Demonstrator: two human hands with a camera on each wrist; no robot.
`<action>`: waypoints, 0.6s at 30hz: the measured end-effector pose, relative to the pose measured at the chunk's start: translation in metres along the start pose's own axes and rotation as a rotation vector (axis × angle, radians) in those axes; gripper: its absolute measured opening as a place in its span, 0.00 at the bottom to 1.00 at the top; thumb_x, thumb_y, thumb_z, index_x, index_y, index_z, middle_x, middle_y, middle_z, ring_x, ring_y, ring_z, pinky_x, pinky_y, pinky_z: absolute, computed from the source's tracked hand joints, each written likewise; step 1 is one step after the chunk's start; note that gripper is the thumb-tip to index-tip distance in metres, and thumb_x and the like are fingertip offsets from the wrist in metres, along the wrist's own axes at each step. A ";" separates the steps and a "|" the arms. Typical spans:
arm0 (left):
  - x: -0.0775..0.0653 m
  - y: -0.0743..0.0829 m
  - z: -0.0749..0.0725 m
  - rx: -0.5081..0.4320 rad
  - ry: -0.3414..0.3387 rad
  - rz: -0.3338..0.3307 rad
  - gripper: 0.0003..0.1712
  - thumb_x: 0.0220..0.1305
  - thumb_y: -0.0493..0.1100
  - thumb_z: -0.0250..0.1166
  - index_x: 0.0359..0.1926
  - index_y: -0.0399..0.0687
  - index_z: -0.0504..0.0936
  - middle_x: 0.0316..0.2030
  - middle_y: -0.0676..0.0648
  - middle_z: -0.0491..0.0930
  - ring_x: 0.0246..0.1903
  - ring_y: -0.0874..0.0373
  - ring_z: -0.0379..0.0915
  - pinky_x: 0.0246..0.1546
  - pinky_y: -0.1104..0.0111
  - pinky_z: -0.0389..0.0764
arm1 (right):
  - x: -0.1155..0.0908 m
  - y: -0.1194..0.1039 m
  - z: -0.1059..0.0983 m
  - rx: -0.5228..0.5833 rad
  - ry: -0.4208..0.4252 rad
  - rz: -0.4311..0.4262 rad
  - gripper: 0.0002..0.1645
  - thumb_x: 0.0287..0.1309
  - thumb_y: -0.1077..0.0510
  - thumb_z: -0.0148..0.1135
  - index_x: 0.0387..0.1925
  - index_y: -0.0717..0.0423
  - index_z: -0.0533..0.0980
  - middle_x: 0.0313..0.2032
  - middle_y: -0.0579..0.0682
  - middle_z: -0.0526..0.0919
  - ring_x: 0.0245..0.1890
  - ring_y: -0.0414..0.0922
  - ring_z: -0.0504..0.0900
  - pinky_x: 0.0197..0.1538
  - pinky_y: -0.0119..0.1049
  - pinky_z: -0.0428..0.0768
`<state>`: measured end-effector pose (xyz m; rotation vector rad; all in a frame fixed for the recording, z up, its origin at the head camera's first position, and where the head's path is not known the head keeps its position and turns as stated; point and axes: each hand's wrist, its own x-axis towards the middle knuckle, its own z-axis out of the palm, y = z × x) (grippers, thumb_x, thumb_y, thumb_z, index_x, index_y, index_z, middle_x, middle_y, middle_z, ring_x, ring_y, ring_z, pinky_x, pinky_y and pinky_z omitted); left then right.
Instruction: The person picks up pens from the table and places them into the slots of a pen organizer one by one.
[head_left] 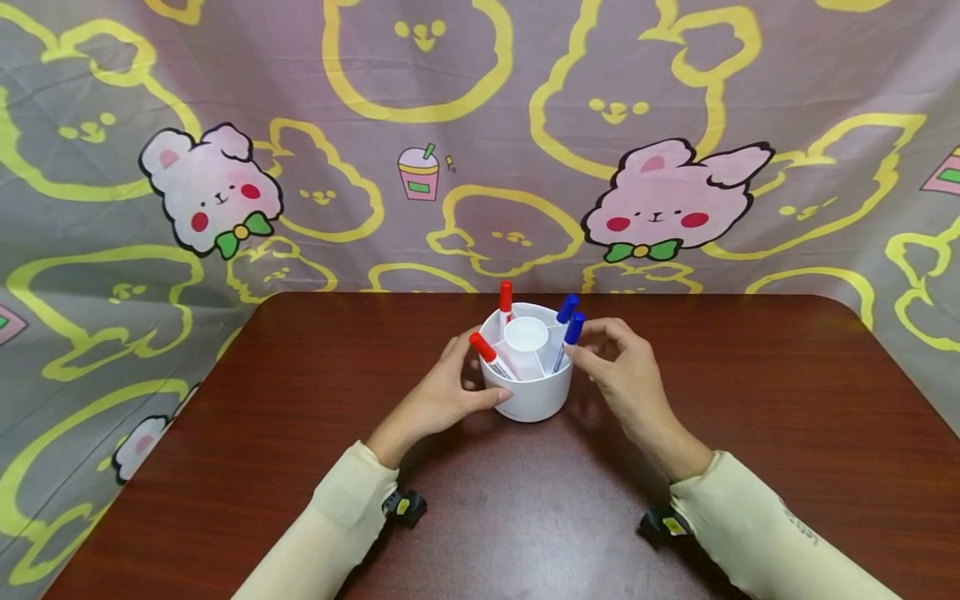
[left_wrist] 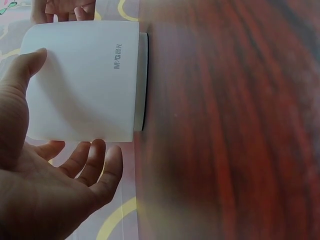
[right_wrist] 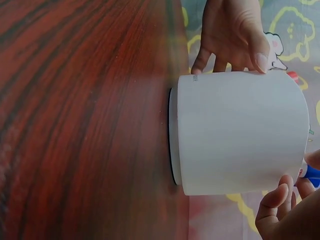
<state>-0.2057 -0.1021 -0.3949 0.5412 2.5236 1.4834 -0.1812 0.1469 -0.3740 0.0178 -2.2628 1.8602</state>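
A round white desktop pen holder [head_left: 528, 402], divided into compartments around a raised middle cup, stands upright on the table. It holds two red-capped markers, one upright at the back [head_left: 506, 298] and one leaning left [head_left: 486, 348], and two blue-capped ones on the right. My left hand [head_left: 442, 390] grips the holder's left side, thumb on the front wall, as the left wrist view also shows. With thumb and index finger, my right hand [head_left: 626, 375] pinches the nearer blue marker [head_left: 573, 329]; its other fingers lie by the outer wall. The farther blue marker [head_left: 567, 308] leans untouched.
The dark wooden table [head_left: 300, 358] extends around the holder, its back edge close behind. A patterned curtain [head_left: 480, 167] with cartoon animals hangs behind the table and along its left side. Both wrists carry small black cameras [head_left: 408, 507] below the sleeves.
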 end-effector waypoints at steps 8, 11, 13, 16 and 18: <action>-0.001 -0.001 -0.001 -0.006 0.001 0.010 0.54 0.59 0.44 0.79 0.80 0.50 0.57 0.57 0.39 0.67 0.54 0.48 0.68 0.49 0.65 0.78 | 0.001 0.003 -0.001 0.007 -0.011 0.007 0.15 0.62 0.63 0.72 0.49 0.65 0.81 0.30 0.38 0.79 0.29 0.39 0.76 0.32 0.32 0.78; -0.002 0.000 -0.001 -0.005 0.003 0.004 0.55 0.59 0.44 0.79 0.80 0.50 0.57 0.59 0.39 0.67 0.55 0.48 0.69 0.49 0.64 0.79 | 0.001 0.004 -0.001 0.029 -0.017 0.003 0.16 0.62 0.64 0.72 0.49 0.65 0.81 0.28 0.39 0.79 0.28 0.40 0.76 0.31 0.31 0.77; -0.002 0.000 -0.001 0.000 0.002 0.000 0.55 0.59 0.45 0.79 0.80 0.51 0.57 0.60 0.38 0.67 0.56 0.48 0.70 0.51 0.62 0.80 | 0.002 0.004 -0.002 0.040 -0.020 0.002 0.16 0.62 0.64 0.71 0.50 0.66 0.80 0.27 0.39 0.79 0.28 0.41 0.76 0.30 0.29 0.76; -0.002 0.000 -0.001 0.006 0.003 0.004 0.54 0.60 0.45 0.79 0.80 0.50 0.57 0.62 0.38 0.67 0.57 0.47 0.71 0.52 0.59 0.82 | 0.002 0.003 -0.002 0.045 -0.019 0.008 0.16 0.63 0.64 0.71 0.50 0.66 0.80 0.26 0.40 0.79 0.28 0.42 0.76 0.30 0.29 0.75; -0.002 -0.001 -0.001 0.007 0.002 0.008 0.54 0.60 0.45 0.79 0.80 0.50 0.57 0.63 0.37 0.66 0.57 0.46 0.71 0.53 0.57 0.82 | 0.002 0.003 -0.002 0.045 -0.019 0.015 0.16 0.63 0.63 0.71 0.50 0.65 0.80 0.26 0.39 0.80 0.28 0.41 0.76 0.30 0.29 0.75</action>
